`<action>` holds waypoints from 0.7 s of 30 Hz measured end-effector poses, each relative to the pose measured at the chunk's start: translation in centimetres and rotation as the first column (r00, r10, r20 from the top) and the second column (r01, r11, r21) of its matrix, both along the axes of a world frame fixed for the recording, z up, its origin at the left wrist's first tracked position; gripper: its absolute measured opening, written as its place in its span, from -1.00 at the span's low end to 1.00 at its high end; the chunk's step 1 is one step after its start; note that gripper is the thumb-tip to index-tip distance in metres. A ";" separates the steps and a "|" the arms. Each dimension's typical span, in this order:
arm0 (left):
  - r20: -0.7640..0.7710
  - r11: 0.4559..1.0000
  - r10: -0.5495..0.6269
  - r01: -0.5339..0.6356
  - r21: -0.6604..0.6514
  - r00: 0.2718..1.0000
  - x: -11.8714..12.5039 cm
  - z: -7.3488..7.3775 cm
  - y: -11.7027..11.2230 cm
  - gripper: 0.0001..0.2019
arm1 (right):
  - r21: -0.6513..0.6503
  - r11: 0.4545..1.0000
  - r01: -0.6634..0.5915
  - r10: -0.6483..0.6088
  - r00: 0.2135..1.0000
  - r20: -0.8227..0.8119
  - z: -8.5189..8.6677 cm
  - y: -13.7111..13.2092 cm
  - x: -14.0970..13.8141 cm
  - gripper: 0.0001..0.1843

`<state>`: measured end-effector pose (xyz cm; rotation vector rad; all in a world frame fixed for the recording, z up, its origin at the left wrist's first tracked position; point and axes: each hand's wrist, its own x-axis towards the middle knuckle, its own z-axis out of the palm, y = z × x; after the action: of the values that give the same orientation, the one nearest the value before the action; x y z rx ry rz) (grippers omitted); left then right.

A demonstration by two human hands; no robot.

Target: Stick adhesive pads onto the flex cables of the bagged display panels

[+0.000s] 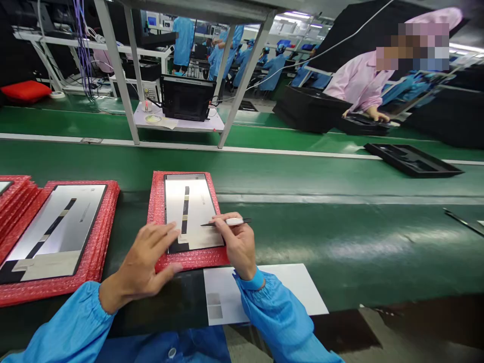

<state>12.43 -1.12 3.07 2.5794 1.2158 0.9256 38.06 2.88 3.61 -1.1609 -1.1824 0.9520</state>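
A flat display panel (196,206) with a dark ribbon strip on its silvery back lies on a red bubble-wrap sheet (156,201) in front of me. My left hand (149,262) rests at the panel's lower left corner, fingers apart, with nothing in it. Between the thumb and fingers of my right hand (239,245) is a pair of tweezers (234,221) with a white middle and dark ends. Their tip points left, over the panel's right half, near the ribbon; whether it touches the surface I cannot tell.
Left of me, another panel (81,222) lies on stacked red bubble-wrap (108,227). A white sheet (291,287) lies under my right forearm. Black trays (414,160) are at the far right, where a person in pink (353,80) works. A metal-legged shelf (245,75) stands ahead.
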 end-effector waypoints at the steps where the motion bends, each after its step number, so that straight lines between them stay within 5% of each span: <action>1: 0.074 0.994 0.105 -0.103 -0.020 0.992 -0.4 0.1 0.3 -0.56 | 0.029 0.999 0.023 -0.021 0.999 -0.050 0.2 0.1 0.6 -0.76; 5: 0.145 0.872 0.422 -0.357 -0.335 0.895 -1.6 0.5 1.1 -0.69 | -0.095 0.995 0.011 -0.013 1.000 -0.021 0.8 0.2 3.6 -0.81; 10: 0.141 0.678 0.535 -0.323 -0.660 0.833 -2.2 -0.1 1.7 -0.56 | -0.249 0.960 -0.128 0.207 0.924 0.322 0.5 -0.5 4.8 -0.68; 21: 0.265 0.587 0.549 -0.140 -0.798 0.793 -1.8 -1.6 2.3 -0.47 | -0.348 0.910 -0.224 0.327 0.905 0.273 0.7 0.0 4.5 -0.61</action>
<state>10.58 1.19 1.51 1.3483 1.5477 0.8108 42.59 2.88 4.27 -1.4667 -1.5356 1.2292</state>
